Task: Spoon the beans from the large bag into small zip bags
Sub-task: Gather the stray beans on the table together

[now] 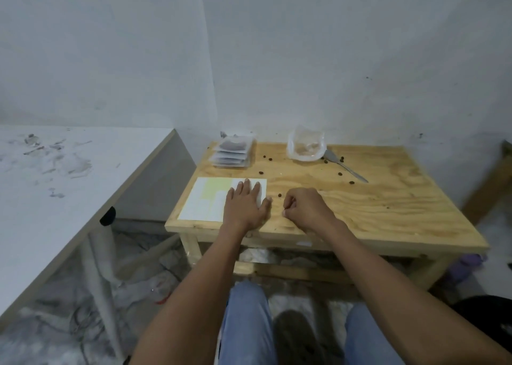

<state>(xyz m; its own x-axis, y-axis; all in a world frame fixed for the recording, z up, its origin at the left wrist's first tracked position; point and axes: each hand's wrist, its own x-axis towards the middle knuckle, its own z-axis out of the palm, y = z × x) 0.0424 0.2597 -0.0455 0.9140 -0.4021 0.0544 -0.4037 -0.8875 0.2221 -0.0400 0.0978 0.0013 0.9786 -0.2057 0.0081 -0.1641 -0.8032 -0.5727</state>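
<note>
Small plywood desk with pale wooden legs, set in the corner of a room with plain grey-white walls. At the far edge, close to the wall, a large bag of clear plastic, open at the top and nearly empty, with only a little brown content visible inside. Just right of it, a metal spoon lying flat, bowl toward the bag, handle pointing right and near. At the far left of the desk, a stack of small zip bags, the top ones with dark content. Loose beans scattered over the wood between the stack, the bag and the hands. Near left, a white and pale yellow sheet lying flat.

Left hand flat on the right part of the sheet, fingers straight, thumb out on the bare wood, holding nothing. Right hand just beside it on the wood, fingers curled inward in a closed grip; cannot tell if something small is pinched there.

To the left, a larger white table with dirty marks on top, and crumpled plastic on the floor under it. Blue trousers at the near edge.
</note>
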